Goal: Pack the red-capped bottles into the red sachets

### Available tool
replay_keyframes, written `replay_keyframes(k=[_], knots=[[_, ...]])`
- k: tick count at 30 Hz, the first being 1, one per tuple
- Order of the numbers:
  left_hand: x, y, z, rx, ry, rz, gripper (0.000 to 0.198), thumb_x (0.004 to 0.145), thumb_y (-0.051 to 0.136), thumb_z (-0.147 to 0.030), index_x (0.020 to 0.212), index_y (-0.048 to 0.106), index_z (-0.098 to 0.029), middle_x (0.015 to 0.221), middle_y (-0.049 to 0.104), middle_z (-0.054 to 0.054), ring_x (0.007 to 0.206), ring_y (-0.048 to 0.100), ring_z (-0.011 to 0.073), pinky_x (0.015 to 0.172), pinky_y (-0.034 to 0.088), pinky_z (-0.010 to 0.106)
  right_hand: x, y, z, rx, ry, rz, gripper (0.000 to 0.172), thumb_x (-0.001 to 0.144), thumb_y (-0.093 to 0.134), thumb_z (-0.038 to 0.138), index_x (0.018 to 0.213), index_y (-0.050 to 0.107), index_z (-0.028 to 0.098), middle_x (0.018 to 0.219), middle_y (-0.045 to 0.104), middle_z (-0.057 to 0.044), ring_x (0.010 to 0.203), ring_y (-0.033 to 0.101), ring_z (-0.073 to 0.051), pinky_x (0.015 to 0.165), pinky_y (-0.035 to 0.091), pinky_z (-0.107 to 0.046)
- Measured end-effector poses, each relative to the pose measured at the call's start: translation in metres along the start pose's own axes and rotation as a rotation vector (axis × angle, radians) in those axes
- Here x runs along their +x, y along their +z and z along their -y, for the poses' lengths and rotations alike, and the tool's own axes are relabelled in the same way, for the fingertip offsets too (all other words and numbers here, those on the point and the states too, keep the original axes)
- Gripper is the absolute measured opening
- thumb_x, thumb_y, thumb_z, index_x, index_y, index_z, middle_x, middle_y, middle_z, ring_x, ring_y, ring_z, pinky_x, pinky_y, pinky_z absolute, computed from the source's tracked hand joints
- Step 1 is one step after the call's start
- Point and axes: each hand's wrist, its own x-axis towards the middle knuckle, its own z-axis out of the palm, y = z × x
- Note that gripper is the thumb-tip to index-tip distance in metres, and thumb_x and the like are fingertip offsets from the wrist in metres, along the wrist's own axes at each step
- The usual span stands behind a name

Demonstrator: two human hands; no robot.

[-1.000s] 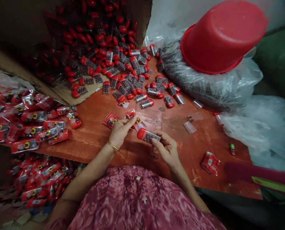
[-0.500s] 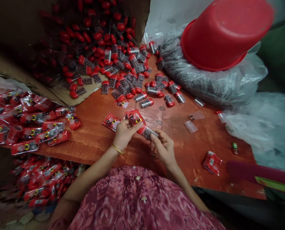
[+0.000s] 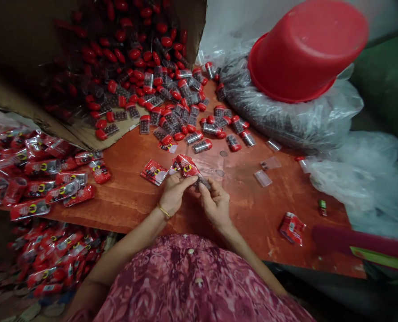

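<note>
Near the front of the table, both my hands are on one small container. My left hand (image 3: 172,193) is closed, its thumb across a glossy red printed sleeve (image 3: 188,165) that covers the container's upper end. With thumb and fingers, my right hand (image 3: 216,202) pinches the clear lower end of the container (image 3: 203,181), which shows dark pellets inside. Fingers hide part of both. Just left of the sleeve lies a flat stack of red printed sleeves (image 3: 153,172). Several red-capped clear containers (image 3: 203,146) lie beyond my hands.
An open cardboard box (image 3: 85,136) spills red-capped containers from the back left. Sleeved containers (image 3: 61,191) are heaped at left, with more below the edge. A red tub (image 3: 306,53) sits upside down on a plastic bag (image 3: 279,118). A crumpled red wrapper (image 3: 292,229) lies at right.
My right hand has moved left, closer to my left hand, and the container sits deeper in the red sleeve, with less of its clear end showing.
</note>
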Motion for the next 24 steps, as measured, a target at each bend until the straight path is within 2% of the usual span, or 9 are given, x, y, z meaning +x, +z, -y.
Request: replay_keyframes(k=[3, 6, 9, 11, 15, 19, 22, 24], knots=[[0.0, -0.002, 0.001, 0.0, 0.017, -0.022, 0.034, 0.051, 0.078, -0.04, 0.068, 0.064, -0.014, 0.065, 0.064, 0.001, 0.059, 0.056, 0.0104, 0.058, 0.044, 0.022, -0.003, 0.008, -0.004, 0.037, 0.031, 0.017, 0.021, 0.082, 0.053, 0.034, 0.096, 0.058, 0.019, 0.063, 0.054, 0.004, 0.048, 0.045, -0.008, 0.045, 0.038, -0.02], [-0.003, -0.003, 0.005, 0.057, -0.011, -0.001, 0.038, 0.054, 0.076, -0.048, 0.066, 0.063, -0.014, 0.054, 0.059, 0.0, 0.046, 0.05, 0.0085, 0.044, 0.039, 0.021, -0.004, 0.017, -0.003, 0.127, 0.105, -0.008, 0.024, 0.08, 0.055, 0.037, 0.095, 0.056, 0.018, 0.053, 0.048, 0.007, 0.039, 0.038, -0.006, 0.039, 0.034, -0.02], [-0.006, -0.002, 0.007, 0.096, -0.059, 0.032, 0.041, 0.058, 0.072, -0.052, 0.066, 0.061, -0.014, 0.048, 0.053, -0.003, 0.035, 0.041, 0.0061, 0.035, 0.031, 0.021, -0.001, 0.022, 0.002, 0.217, 0.153, -0.049, 0.024, 0.079, 0.056, 0.041, 0.088, 0.053, 0.018, 0.051, 0.047, 0.008, 0.038, 0.039, -0.005, 0.038, 0.034, -0.018], [-0.006, -0.003, 0.006, 0.062, -0.023, 0.023, 0.041, 0.059, 0.072, -0.052, 0.067, 0.06, -0.014, 0.053, 0.055, -0.003, 0.038, 0.044, 0.0063, 0.037, 0.033, 0.02, 0.003, 0.022, 0.005, 0.252, 0.153, -0.039, 0.026, 0.076, 0.06, 0.042, 0.084, 0.051, 0.019, 0.05, 0.047, 0.009, 0.036, 0.039, -0.005, 0.037, 0.033, -0.018], [-0.006, -0.006, 0.001, 0.029, 0.076, 0.013, 0.039, 0.063, 0.07, -0.051, 0.063, 0.058, -0.014, 0.055, 0.057, -0.001, 0.048, 0.05, 0.0091, 0.044, 0.04, 0.021, 0.011, 0.019, 0.008, 0.28, 0.149, 0.065, 0.031, 0.07, 0.067, 0.042, 0.083, 0.05, 0.02, 0.048, 0.05, 0.01, 0.031, 0.039, -0.004, 0.033, 0.032, -0.017], [-0.007, -0.01, -0.004, 0.07, 0.033, 0.1, 0.036, 0.067, 0.067, -0.05, 0.064, 0.06, -0.014, 0.05, 0.056, -0.001, 0.042, 0.048, 0.0095, 0.04, 0.037, 0.022, 0.018, 0.017, 0.011, 0.315, 0.144, 0.11, 0.033, 0.066, 0.07, 0.043, 0.082, 0.051, 0.021, 0.052, 0.056, 0.009, 0.031, 0.044, -0.005, 0.033, 0.035, -0.017], [-0.009, -0.014, -0.012, 0.031, 0.049, 0.038, 0.036, 0.064, 0.07, -0.048, 0.063, 0.062, -0.013, 0.054, 0.058, 0.0, 0.049, 0.05, 0.0093, 0.046, 0.039, 0.021, 0.021, 0.017, 0.013, 0.326, 0.153, 0.269, 0.036, 0.066, 0.07, 0.045, 0.088, 0.056, 0.021, 0.061, 0.063, 0.005, 0.039, 0.056, -0.009, 0.045, 0.046, -0.022], [-0.011, -0.017, -0.016, -0.006, 0.066, -0.019, 0.036, 0.06, 0.073, -0.047, 0.062, 0.062, -0.013, 0.056, 0.059, 0.0, 0.053, 0.051, 0.0085, 0.051, 0.04, 0.02, 0.023, 0.017, 0.014, 0.316, 0.155, 0.338, 0.033, 0.068, 0.068, 0.046, 0.088, 0.058, 0.021, 0.063, 0.065, 0.004, 0.045, 0.06, -0.011, 0.051, 0.049, -0.025]])
